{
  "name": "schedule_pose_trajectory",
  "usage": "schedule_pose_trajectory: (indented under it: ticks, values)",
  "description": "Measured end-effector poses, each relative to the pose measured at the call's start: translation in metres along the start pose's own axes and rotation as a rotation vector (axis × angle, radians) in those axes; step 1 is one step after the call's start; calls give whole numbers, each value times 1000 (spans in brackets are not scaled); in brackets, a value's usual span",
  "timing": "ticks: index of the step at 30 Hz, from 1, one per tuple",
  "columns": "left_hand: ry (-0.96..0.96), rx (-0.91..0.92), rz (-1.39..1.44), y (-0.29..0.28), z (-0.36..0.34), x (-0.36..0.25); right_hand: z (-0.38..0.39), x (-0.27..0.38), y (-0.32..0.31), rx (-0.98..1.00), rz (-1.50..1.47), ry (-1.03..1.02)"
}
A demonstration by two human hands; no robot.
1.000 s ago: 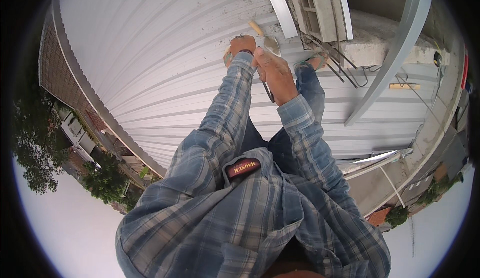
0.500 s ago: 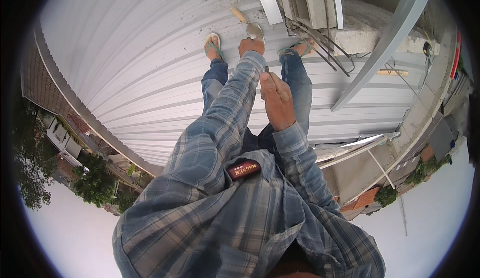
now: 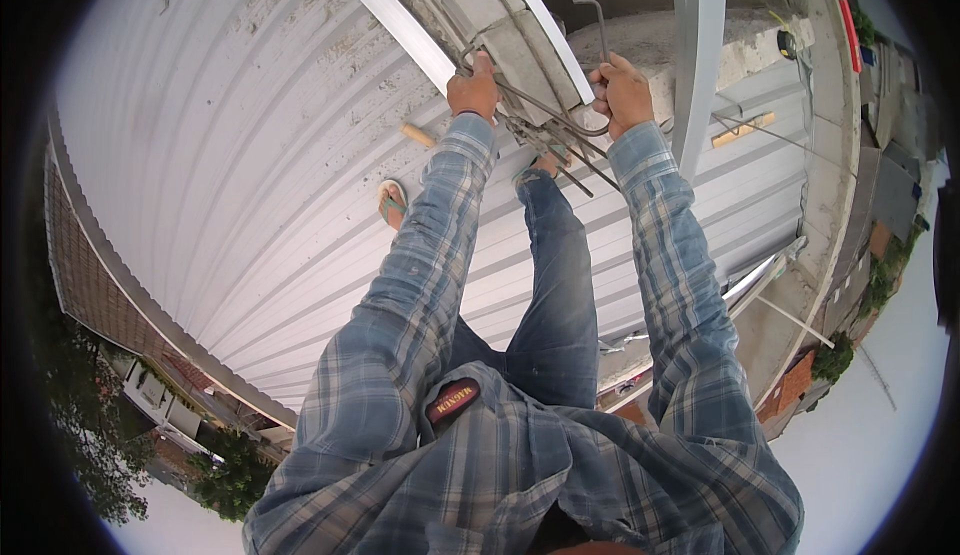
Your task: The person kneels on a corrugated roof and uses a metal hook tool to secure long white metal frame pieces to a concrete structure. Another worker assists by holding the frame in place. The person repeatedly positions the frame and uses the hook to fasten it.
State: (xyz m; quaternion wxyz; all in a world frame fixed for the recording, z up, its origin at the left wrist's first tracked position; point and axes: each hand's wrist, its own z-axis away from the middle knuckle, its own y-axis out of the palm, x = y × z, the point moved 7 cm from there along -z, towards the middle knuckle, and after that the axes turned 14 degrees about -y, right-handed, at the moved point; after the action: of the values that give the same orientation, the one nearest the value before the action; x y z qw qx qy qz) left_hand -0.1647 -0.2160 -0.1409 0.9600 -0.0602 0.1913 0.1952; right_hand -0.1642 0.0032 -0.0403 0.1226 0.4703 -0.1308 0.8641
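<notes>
My left hand is closed round a thin steel bar at the edge of a concrete post, beside a white metal profile. My right hand grips a bent steel rod; its hooked end sticks up past my fingers. Between my hands lies a cluster of dark reinforcing bars, with ends that point toward me. Some bars curve round near my right hand, and I cannot tell whether they join the rod. What is inside my left palm is hidden.
I stand on a ribbed white metal roof. A wooden handle lies near my left foot. A grey metal beam rises right of my right hand. Farther right are a tape measure and a wooden-handled tool.
Both hands have moved up and apart to the bars by the concrete post. My right hand now holds the hooked rod there. The trowel near my left hand is no longer visible.
</notes>
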Motion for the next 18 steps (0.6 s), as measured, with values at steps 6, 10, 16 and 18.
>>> schedule_pose_trajectory:
  ticks: [6,10,16,18]
  values:
    - [-80,125,-124,9,-22,18,-53,-30,-16,60,-20,186]
    - [-127,158,-139,-1,-31,25,-60,-49,-15,146,11,241]
    - [-158,99,-174,-14,-38,30,-57,-53,-4,198,25,215]
    - [-152,105,-166,-13,-38,30,-56,-56,-2,205,39,216]
